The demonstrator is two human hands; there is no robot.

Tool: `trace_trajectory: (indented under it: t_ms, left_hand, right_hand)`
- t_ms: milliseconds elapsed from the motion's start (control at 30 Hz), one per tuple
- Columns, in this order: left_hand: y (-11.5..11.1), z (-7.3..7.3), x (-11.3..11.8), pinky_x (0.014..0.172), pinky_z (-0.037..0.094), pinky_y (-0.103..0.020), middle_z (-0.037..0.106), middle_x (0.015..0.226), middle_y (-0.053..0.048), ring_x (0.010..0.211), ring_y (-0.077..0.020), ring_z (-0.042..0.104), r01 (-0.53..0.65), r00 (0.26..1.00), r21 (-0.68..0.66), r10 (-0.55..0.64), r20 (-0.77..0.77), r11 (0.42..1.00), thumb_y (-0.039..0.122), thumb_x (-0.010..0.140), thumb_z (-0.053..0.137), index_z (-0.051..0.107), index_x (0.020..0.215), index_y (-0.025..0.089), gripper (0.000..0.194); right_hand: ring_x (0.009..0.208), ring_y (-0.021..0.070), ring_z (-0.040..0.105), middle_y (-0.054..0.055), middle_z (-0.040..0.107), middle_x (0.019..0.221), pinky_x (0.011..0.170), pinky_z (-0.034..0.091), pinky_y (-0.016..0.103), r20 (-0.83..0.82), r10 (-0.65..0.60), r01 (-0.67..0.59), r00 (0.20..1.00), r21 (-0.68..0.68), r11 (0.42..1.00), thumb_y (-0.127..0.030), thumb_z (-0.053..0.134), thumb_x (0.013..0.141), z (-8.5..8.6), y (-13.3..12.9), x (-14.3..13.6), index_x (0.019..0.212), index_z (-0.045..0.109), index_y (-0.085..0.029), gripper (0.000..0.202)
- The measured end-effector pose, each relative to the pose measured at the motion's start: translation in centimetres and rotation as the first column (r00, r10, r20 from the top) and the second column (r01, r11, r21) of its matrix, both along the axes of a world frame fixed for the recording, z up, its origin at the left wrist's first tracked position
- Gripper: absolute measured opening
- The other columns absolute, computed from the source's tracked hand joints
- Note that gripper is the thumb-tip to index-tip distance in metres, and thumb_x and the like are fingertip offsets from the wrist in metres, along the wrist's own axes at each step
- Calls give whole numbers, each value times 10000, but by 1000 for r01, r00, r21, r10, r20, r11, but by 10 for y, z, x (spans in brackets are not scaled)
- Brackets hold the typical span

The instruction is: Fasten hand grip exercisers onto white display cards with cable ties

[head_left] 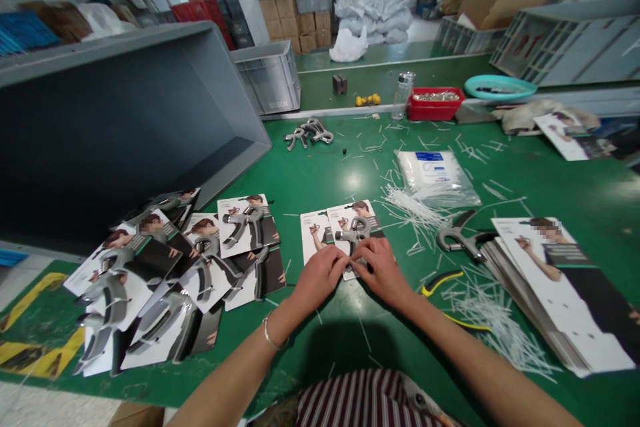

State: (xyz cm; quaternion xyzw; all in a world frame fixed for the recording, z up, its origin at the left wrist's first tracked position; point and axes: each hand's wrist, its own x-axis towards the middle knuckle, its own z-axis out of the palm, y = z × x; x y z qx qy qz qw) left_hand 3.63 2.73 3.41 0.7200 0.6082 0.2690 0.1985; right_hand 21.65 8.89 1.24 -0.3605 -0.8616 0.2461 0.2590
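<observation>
A grey hand-grip exerciser [357, 232] lies on a printed backing card [367, 211] in front of me, over a second card [311, 232]. My left hand [323, 273] is closed at the grip's lower left, fingertips pinched. My right hand [381, 271] bends over the handles from the other side, its fingertips closed and almost meeting the left ones. What is pinched between them is hidden. Left of my hands, another exerciser [245, 223] lies on its card, beside a pile of carded exercisers [200, 273].
At right are loose white cable ties [493, 320], yellow-handled pliers [443, 280], a loose exerciser [463, 238] and stacked cards [560, 293]. Beyond lie a bag of ties [435, 177], a red tray [436, 104] and a glass bottle [403, 97]. A large grey bin [220, 93] stands left.
</observation>
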Motion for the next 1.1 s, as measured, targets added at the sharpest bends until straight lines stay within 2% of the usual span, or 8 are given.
trace_trajectory:
  t_ms: [233, 400, 533, 600, 667, 833, 1000, 1100]
  left_hand:
    - [-7, -38, 5, 1030, 405, -497, 609, 1213, -125, 1194, -287, 531, -108, 986, 114, 121, -113, 988, 237, 915, 573, 576, 995, 182, 97]
    - [-5, -23, -9, 1061, 415, -495, 587, 1285, -127, 1239, -290, 528, -220, 954, 10, 213, 210, 976, 263, 896, 594, 602, 1007, 187, 135]
    - [-2, 3, -28, 745, 595, -384, 657, 1093, -112, 902, -228, 673, -255, 541, -382, 459, 705, 888, 402, 854, 655, 579, 1109, 157, 360]
    - [6, 9, -30, 554, 577, -291, 674, 936, -93, 697, -175, 665, -84, 338, -499, 495, 800, 863, 433, 850, 659, 586, 1108, 129, 406]
    - [15, 7, -27, 468, 530, -231, 670, 800, -73, 576, -141, 639, 88, 256, -550, 515, 818, 830, 426, 845, 667, 605, 1030, 106, 375]
    - [24, -14, -5, 493, 536, -216, 695, 736, -67, 564, -155, 678, 167, 360, -508, 427, 830, 845, 332, 824, 676, 571, 962, 122, 273]
    - [24, -26, 8, 533, 585, -300, 697, 735, -61, 593, -205, 707, 50, 444, -480, 412, 796, 876, 449, 839, 649, 521, 954, 149, 347]
    - [27, -32, 8, 509, 585, -321, 690, 781, -61, 599, -218, 709, -8, 452, -518, 465, 761, 856, 481, 793, 689, 526, 956, 156, 399]
  right_hand:
    - [1014, 207, 565, 32, 674, 980, 970, 361, 390, -256, -32, -3, 966, -136, 991, -273, 546, 956, -5, 1, -14, 843, 625, -217, 149]
    - [1246, 242, 468, 83, 572, 1320, 1061, 319, 430, -53, 73, -76, 996, -57, 996, -395, 539, 951, 11, 5, 56, 1165, 601, -251, 266]
    - [1322, 415, 368, 211, 426, 1464, 1034, 294, 576, 464, 155, -196, 872, 40, 980, -616, 744, 698, 11, 2, 152, 1503, 327, -190, 1001]
    - [1263, 433, 425, 245, 456, 1423, 986, 333, 580, 592, 144, -236, 793, 81, 968, -541, 771, 689, 8, 2, 178, 1484, 360, -141, 981]
    - [1143, 380, 520, 219, 565, 1283, 937, 385, 530, 636, 144, -267, 758, 100, 959, -385, 724, 764, 10, 5, 182, 1353, 516, -134, 673]
    - [769, 214, 586, 101, 628, 873, 709, 465, 339, 387, 88, -51, 918, -105, 993, -337, 491, 916, 36, 18, 158, 927, 607, -163, 209]
    - [555, 143, 513, 48, 674, 815, 520, 421, 271, -14, 20, -25, 1000, -680, 733, -546, 355, 976, 38, 20, 138, 1092, 557, -192, 423]
    - [819, 207, 597, 76, 673, 928, 789, 497, 371, -52, -27, -6, 998, -537, 843, -554, 486, 927, 31, 8, 118, 1021, 626, -189, 402]
